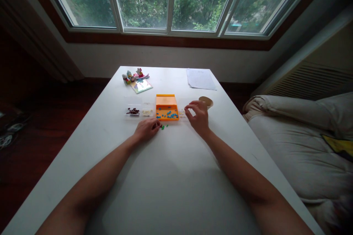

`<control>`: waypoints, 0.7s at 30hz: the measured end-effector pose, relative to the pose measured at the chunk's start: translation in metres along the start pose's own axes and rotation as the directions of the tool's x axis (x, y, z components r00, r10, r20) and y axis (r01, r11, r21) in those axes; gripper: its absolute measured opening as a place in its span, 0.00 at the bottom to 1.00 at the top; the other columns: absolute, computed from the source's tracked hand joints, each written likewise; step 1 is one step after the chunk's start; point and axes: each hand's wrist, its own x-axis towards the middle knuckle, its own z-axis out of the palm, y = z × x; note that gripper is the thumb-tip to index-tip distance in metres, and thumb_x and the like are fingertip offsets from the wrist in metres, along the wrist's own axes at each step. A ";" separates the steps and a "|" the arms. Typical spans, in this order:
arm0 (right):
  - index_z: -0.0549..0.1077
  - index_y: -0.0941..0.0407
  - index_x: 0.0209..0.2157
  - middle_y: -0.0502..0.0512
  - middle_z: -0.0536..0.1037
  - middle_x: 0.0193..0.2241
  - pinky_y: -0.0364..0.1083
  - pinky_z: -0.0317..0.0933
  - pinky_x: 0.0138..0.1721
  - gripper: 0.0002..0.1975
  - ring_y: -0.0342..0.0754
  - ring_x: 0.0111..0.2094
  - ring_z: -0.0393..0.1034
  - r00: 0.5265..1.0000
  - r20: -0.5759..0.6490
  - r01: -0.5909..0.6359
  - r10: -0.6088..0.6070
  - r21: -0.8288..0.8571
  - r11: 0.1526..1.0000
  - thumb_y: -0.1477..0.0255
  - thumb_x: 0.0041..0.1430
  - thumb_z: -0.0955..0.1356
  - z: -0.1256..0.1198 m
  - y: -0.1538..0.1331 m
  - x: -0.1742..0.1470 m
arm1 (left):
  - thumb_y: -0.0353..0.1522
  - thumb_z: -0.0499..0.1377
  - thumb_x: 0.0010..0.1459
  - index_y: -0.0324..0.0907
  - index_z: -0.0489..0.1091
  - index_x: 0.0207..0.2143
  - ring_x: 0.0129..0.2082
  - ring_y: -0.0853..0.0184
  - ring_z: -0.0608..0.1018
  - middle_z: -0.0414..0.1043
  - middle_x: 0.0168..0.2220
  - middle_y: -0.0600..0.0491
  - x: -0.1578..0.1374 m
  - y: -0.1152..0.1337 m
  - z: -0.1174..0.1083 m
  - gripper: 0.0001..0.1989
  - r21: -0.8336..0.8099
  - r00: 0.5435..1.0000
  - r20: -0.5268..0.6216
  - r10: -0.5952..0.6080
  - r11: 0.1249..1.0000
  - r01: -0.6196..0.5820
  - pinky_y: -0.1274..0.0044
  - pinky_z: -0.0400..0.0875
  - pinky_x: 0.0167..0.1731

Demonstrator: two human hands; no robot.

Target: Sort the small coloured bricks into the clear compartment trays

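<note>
Resting near box edge: left hand

Left hand, right hand bare; both forearms bare, narrowing toward wrists.

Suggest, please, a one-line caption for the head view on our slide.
At a white table: left hand by small green pieces, right hand near an open orange box of blue pieces.

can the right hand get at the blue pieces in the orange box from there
Likely yes: the right hand is just right of the orange box, which is open on top, and nothing seems to cover the blue pieces.
</note>
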 end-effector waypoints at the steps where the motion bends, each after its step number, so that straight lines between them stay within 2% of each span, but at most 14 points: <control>1: 0.76 0.52 0.36 0.56 0.73 0.42 0.57 0.58 0.53 0.03 0.55 0.47 0.65 0.999 -0.049 -0.005 0.004 -0.019 1.000 0.70 0.63 0.69 -0.005 0.006 0.006 | 0.32 0.57 0.59 0.46 0.74 0.37 0.33 0.66 0.74 0.76 0.35 0.53 0.000 0.000 0.000 0.06 -0.002 1.000 0.001 0.001 1.000 -0.001 0.76 0.62 0.32; 7: 0.77 0.56 0.36 0.61 0.72 0.42 0.54 0.56 0.52 0.08 0.53 0.47 0.61 0.954 -0.280 -0.147 0.112 -0.109 0.983 0.66 0.63 0.69 -0.029 0.050 0.026 | 0.32 0.58 0.59 0.46 0.74 0.37 0.34 0.66 0.74 0.76 0.36 0.54 -0.001 -0.001 0.001 0.06 -0.015 1.000 -0.012 0.015 1.000 -0.015 0.76 0.63 0.33; 12: 0.78 0.57 0.36 0.61 0.72 0.40 0.53 0.56 0.50 0.08 0.52 0.44 0.62 0.941 -0.305 -0.199 0.149 -0.139 0.970 0.68 0.64 0.68 -0.032 0.070 0.027 | 0.32 0.58 0.59 0.46 0.75 0.37 0.33 0.66 0.74 0.76 0.35 0.54 -0.001 0.000 0.001 0.06 -0.007 1.000 -0.009 0.005 1.000 -0.005 0.76 0.62 0.32; 17: 0.76 0.57 0.37 0.61 0.72 0.42 0.51 0.58 0.50 0.08 0.51 0.46 0.63 0.949 -0.285 -0.165 0.132 -0.096 0.982 0.69 0.65 0.66 -0.027 0.045 0.025 | 0.33 0.58 0.60 0.46 0.75 0.38 0.34 0.66 0.74 0.76 0.36 0.54 0.000 -0.002 0.002 0.06 -0.006 1.000 -0.009 0.016 1.000 -0.016 0.76 0.62 0.32; 19: 0.76 0.56 0.37 0.58 0.73 0.40 0.52 0.59 0.51 0.07 0.52 0.45 0.65 0.977 -0.200 -0.084 0.075 -0.037 0.996 0.70 0.66 0.66 -0.020 0.026 0.020 | 0.33 0.58 0.60 0.46 0.75 0.38 0.34 0.66 0.74 0.76 0.36 0.54 0.000 -0.002 0.002 0.06 0.000 1.000 -0.008 0.019 1.000 -0.019 0.77 0.62 0.32; 21: 0.75 0.55 0.37 0.54 0.75 0.36 0.51 0.61 0.48 0.07 0.51 0.42 0.67 0.998 -0.058 -0.004 0.008 0.066 0.998 0.71 0.66 0.65 -0.009 0.006 0.009 | 0.34 0.57 0.61 0.46 0.75 0.37 0.33 0.66 0.74 0.76 0.35 0.53 0.000 -0.002 0.002 0.06 0.004 1.000 -0.006 0.017 1.000 -0.017 0.77 0.62 0.32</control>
